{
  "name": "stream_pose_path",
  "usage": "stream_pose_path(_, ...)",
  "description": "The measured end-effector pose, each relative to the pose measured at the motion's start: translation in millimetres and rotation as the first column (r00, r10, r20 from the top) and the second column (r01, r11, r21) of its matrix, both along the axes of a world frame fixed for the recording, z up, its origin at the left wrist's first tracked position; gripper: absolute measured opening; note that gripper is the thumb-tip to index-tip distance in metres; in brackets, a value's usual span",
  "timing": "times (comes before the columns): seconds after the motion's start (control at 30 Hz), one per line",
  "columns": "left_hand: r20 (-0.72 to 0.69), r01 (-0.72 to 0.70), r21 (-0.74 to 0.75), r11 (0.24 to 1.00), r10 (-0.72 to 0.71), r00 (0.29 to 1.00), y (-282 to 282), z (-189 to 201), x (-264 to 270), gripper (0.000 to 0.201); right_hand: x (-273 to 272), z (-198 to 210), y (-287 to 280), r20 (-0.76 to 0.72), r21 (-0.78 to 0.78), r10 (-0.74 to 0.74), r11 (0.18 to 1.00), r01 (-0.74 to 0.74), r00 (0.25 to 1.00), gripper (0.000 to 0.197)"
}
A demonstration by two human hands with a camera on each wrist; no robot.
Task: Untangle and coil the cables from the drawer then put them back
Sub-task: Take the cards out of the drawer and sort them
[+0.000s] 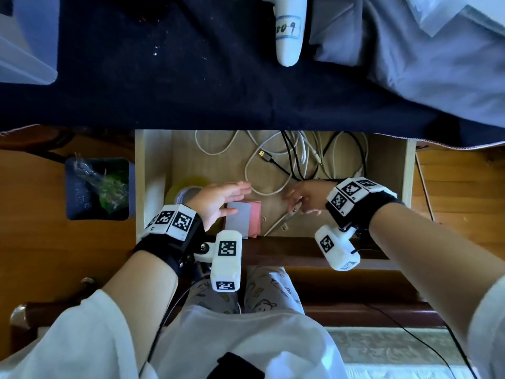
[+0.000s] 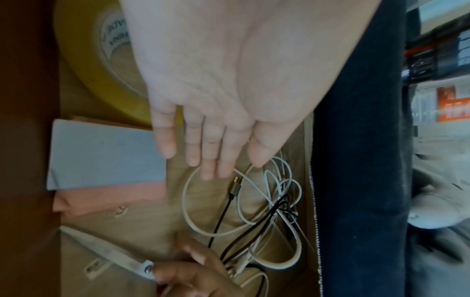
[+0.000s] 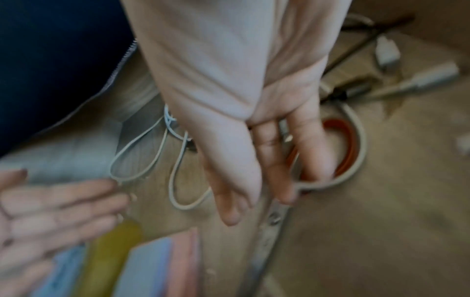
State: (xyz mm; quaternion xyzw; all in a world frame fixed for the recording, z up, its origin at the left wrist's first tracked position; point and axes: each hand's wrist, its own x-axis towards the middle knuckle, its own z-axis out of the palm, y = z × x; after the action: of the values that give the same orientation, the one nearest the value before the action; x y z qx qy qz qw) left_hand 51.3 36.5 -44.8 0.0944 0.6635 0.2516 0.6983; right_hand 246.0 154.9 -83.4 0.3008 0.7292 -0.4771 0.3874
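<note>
A tangle of white and black cables (image 1: 300,157) lies at the back of the open wooden drawer (image 1: 153,160); one black lead ends in a gold USB plug (image 1: 263,154). My left hand (image 1: 218,199) hovers flat over the drawer's front left, fingers straight, holding nothing; its fingertips (image 2: 207,174) are just above a white cable loop (image 2: 188,201). My right hand (image 1: 303,196) reaches in from the right, fingers loosely extended over the scissors (image 1: 281,221). In the blurred right wrist view the right hand (image 3: 254,191) sits beside the scissors' orange-lined handle (image 3: 348,152) without a clear grip.
A yellow tape roll (image 1: 181,191) and grey and pink note pads (image 1: 240,217) lie under and beside the left hand. A dark cloth (image 1: 191,91) covers the tabletop, with a white controller (image 1: 288,36) on it. A bin (image 1: 97,187) stands left of the drawer.
</note>
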Motion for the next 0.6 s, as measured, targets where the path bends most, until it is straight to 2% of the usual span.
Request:
stream_pose_path(0.07, 0.027, -0.056, 0.0, 0.998, 0.056, 0.998, 1, 0, 3, 0.032, 3, -1, 8, -0.044, 0.134, 0.073, 0.989, -0.067, 0.996, 0.033)
stream_pose_path(0.17, 0.059, -0.223, -0.033, 0.974, 0.224, 0.973, 6, -1, 11, 0.03, 9, -5, 20, -0.083, 0.295, 0.143, 0.949, -0.113, 0.986, 0.04)
stream_pose_path(0.27, 0.084, -0.355, -0.096, 0.93, 0.363, 0.928, 13, -3, 18, 0.028, 12, -6, 25, 0.01, 0.386, 0.296, 0.88, -0.277, 0.955, 0.059)
stream_pose_path(0.33, 0.098, -0.38, -0.108, 0.919, 0.39, 0.916, 16, -3, 19, 0.028, 10, -3, 22, 0.025, 0.417, 0.348, 0.848, -0.327, 0.937, 0.061)
stream_pose_path(0.5, 0.081, -0.416, -0.108, 0.903, 0.425, 0.901, 17, -3, 16, 0.027, 4, 8, 18, 0.074, 0.438, 0.377, 0.819, -0.369, 0.923, 0.052)
stream_pose_path(0.6, 0.081, -0.441, -0.13, 0.888, 0.453, 0.888, 17, -3, 14, 0.026, 0, 3, 18, 0.054, 0.423, 0.236, 0.875, -0.236, 0.97, 0.046)
